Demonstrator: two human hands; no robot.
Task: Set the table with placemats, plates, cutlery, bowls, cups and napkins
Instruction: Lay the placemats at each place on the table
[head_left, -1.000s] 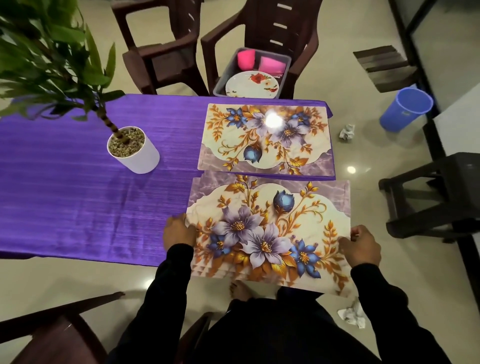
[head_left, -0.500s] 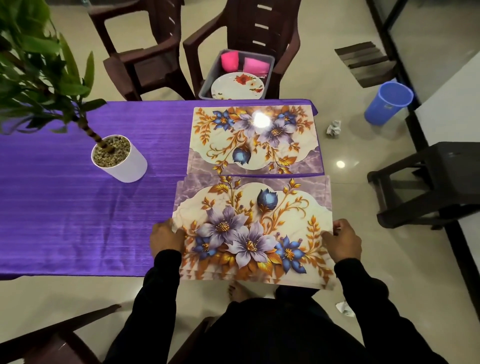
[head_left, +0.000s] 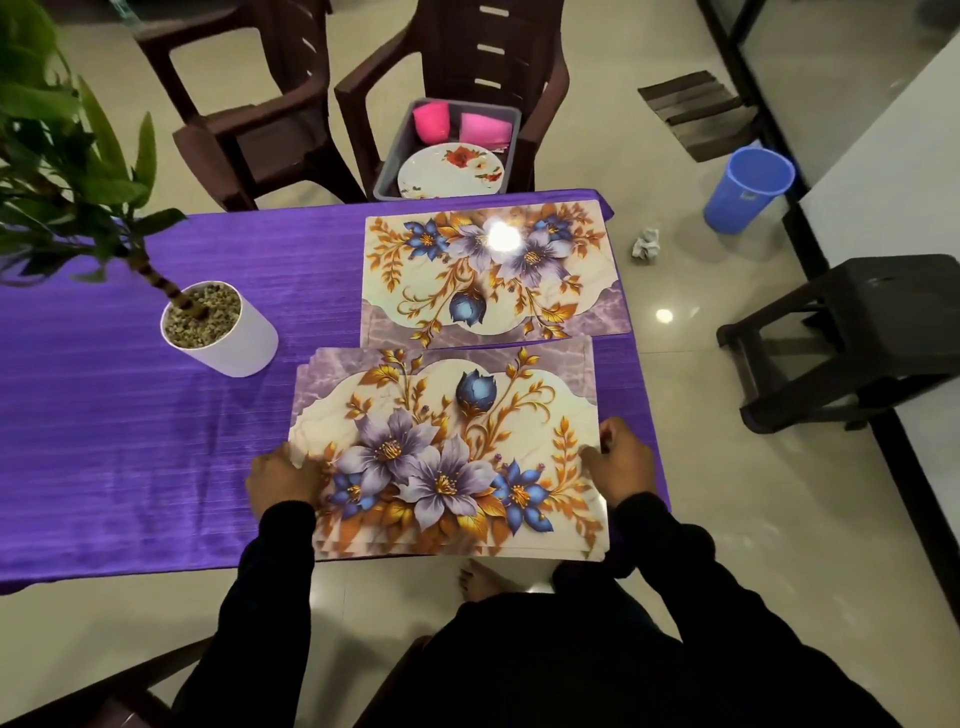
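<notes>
No readable text anywhere.

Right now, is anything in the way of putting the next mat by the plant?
Only the white plant pot stands there; the purple cloth beside it shows nothing else. Both hands hold the mat stack.

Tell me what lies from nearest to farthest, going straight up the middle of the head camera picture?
Stack of placemats held by both hands → single placemat → grey tub with plate → pink cups → brown chair.
</notes>
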